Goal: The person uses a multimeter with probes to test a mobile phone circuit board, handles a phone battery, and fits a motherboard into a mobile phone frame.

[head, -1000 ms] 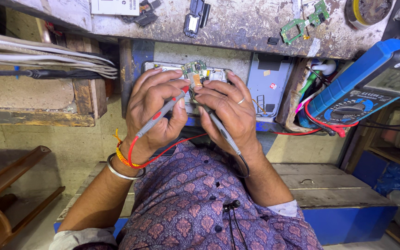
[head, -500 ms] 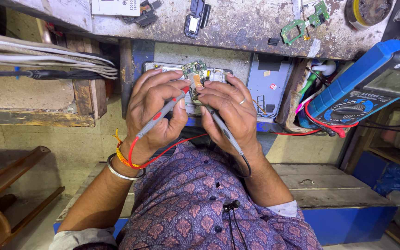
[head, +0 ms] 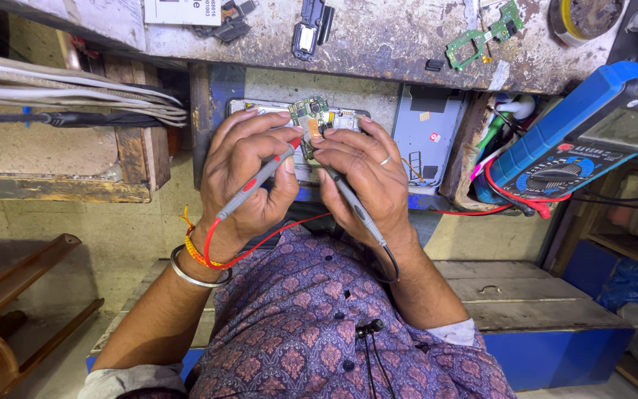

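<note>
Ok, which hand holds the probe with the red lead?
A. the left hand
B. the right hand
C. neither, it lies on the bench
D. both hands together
A: the left hand grips the red-lead probe with its tip toward the opened phone, while the right hand holds the black-lead probe.

Grey multimeter screen (head: 629, 125) at right, white label (head: 182, 11) top

Bright, even daylight, soft shadows under the workbench (head: 378, 44), sharp focus, wide-angle bending at edges
</note>
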